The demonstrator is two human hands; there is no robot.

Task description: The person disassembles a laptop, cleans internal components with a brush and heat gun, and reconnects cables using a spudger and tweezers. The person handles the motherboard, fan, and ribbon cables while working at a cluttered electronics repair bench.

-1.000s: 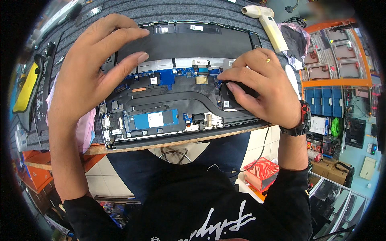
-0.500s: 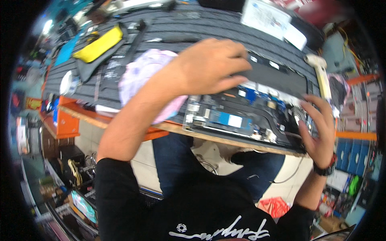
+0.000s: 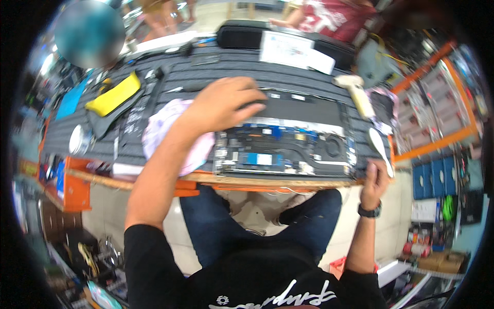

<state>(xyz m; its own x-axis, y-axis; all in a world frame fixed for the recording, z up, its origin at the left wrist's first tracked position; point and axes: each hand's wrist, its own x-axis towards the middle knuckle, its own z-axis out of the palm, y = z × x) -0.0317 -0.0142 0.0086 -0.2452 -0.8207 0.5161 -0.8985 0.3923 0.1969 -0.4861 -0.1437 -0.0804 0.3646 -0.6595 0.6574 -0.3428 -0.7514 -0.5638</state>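
Observation:
An opened laptop (image 3: 324,164) lies along the table's near edge with its inner parts bare: a round fan at the right and a blue board at the lower left. Above these parts runs a flat black section with white labels. My left hand (image 3: 224,105) hovers over the laptop's upper left corner. Its fingers are bent, the thumb is apart from them, and nothing shows in it. Beside the laptop's lower right corner, my right hand (image 3: 376,180) is at the table edge, fingers extended and apart, without a visible object. Close to it lies a white long-handled tool (image 3: 380,147).
A pale purple cloth (image 3: 164,129) lies left of the laptop, partly under my left forearm. Farther left are a yellow pouch (image 3: 116,96) and a white round container (image 3: 78,139). A cream mallet-shaped tool (image 3: 360,97) and papers (image 3: 285,49) lie beyond. Another person's red shirt (image 3: 337,18) shows across the table.
My right hand has moved off the laptop's right end to the table edge. The view has shifted, showing more beyond the table. My left hand stays near the laptop's upper left.

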